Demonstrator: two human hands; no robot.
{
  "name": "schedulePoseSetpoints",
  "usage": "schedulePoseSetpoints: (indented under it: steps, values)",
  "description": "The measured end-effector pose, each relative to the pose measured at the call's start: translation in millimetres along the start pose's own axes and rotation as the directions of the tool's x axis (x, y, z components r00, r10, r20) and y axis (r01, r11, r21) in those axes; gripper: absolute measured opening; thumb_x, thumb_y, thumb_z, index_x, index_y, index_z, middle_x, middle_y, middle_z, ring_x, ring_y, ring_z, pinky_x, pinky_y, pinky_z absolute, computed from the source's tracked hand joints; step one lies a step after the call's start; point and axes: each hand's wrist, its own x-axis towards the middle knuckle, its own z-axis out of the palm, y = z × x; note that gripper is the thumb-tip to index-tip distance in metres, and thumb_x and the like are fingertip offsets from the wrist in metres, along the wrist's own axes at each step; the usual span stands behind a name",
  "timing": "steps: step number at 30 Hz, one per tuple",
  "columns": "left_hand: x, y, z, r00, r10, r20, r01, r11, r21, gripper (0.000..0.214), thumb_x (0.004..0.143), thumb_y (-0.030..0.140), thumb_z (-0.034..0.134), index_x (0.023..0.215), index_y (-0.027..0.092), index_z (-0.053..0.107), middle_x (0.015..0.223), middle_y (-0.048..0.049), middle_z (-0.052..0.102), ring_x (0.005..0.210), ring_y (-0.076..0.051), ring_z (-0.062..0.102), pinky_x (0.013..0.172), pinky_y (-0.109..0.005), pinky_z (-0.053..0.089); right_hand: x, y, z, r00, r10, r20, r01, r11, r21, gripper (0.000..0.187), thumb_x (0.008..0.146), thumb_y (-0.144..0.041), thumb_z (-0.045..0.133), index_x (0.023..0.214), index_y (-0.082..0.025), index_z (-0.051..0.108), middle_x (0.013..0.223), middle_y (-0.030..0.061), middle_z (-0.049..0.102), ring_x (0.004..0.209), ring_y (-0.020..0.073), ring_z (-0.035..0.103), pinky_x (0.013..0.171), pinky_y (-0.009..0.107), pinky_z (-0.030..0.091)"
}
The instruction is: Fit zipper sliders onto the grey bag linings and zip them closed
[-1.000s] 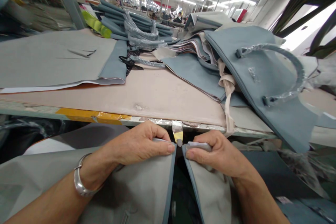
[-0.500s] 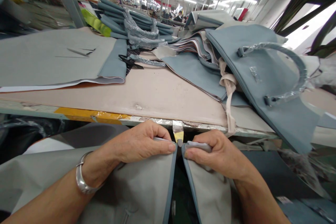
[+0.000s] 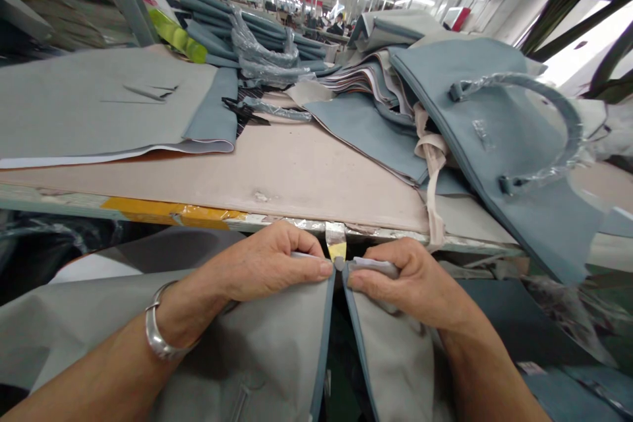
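My left hand, with a silver bangle at the wrist, is closed on the top edge of a grey bag panel trimmed in blue along its side. My right hand pinches the folded top of a second grey panel, also blue-edged. I cannot tell whether the two are joined below. Between my fingertips, a small taped tab with a rounded grey tip sticks out from the table edge. The left panel's blue edge sits right beside that tip. A narrow dark gap separates the panels.
Beyond the hands is a worktable. On it lie grey-blue sheets, black scissors, stacked blue pieces and a blue bag with a plastic-wrapped handle, overhanging the front edge. People work far behind.
Both hands keep their grip on the panels. The left hand has shifted slightly right, bringing its panel edge closer to the taped tab. The view has tilted a little.
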Motion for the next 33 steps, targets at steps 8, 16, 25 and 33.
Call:
schedulePoseSetpoints:
  steps: [8, 16, 25, 33]
  values:
    - [0.1, 1.1, -0.1, 1.000, 0.008, 0.017, -0.008, 1.000, 0.015, 0.035, 0.080, 0.045, 0.065, 0.072, 0.012, 0.063, 0.059, 0.0045, 0.041, 0.055, -0.007, 0.029, 0.049, -0.020, 0.020, 0.1, 0.2, -0.1, 1.000, -0.004, -0.015, 0.003, 1.000, -0.029, 0.046, 0.088, -0.040, 0.067, 0.058, -0.012, 0.047, 0.050, -0.0041, 0.037, 0.047, 0.0038, 0.027, 0.041, 0.017, 0.017]
    - [2.0, 3.4, -2.6, 0.999, 0.007, 0.038, -0.007, 1.000, -0.004, 0.034, 0.079, 0.045, 0.067, 0.073, 0.012, 0.064, 0.060, 0.0044, 0.042, 0.053, -0.007, 0.031, 0.047, -0.019, 0.021, 1.9, 2.7, 0.1, 1.000, -0.010, 0.010, 0.010, 1.000, -0.007, 0.047, 0.088, -0.044, 0.067, 0.059, -0.012, 0.046, 0.051, -0.0041, 0.036, 0.047, 0.0039, 0.026, 0.041, 0.017, 0.017]
    - [0.7, 5.1, -0.6, 1.000, 0.012, 0.007, -0.012, 1.000, 0.008, 0.033, 0.079, 0.045, 0.065, 0.074, 0.012, 0.064, 0.060, 0.0042, 0.042, 0.054, -0.007, 0.030, 0.048, -0.019, 0.020, 2.4, -0.2, -1.5, 0.999, -0.032, -0.003, 0.033, 0.999, 0.014, 0.046, 0.088, -0.041, 0.067, 0.058, -0.012, 0.047, 0.050, -0.0042, 0.036, 0.047, 0.0037, 0.027, 0.041, 0.017, 0.017]
    - [1.4, 6.9, -0.1, 1.000, 0.013, -0.010, -0.012, 0.998, 0.064, 0.034, 0.081, 0.045, 0.063, 0.073, 0.012, 0.064, 0.061, 0.0040, 0.042, 0.056, -0.008, 0.031, 0.050, -0.020, 0.021, 4.6, 1.5, -0.7, 0.998, -0.049, -0.027, 0.049, 0.999, 0.023, 0.047, 0.088, -0.041, 0.068, 0.058, -0.012, 0.046, 0.051, -0.0042, 0.036, 0.048, 0.0037, 0.026, 0.041, 0.017, 0.017]
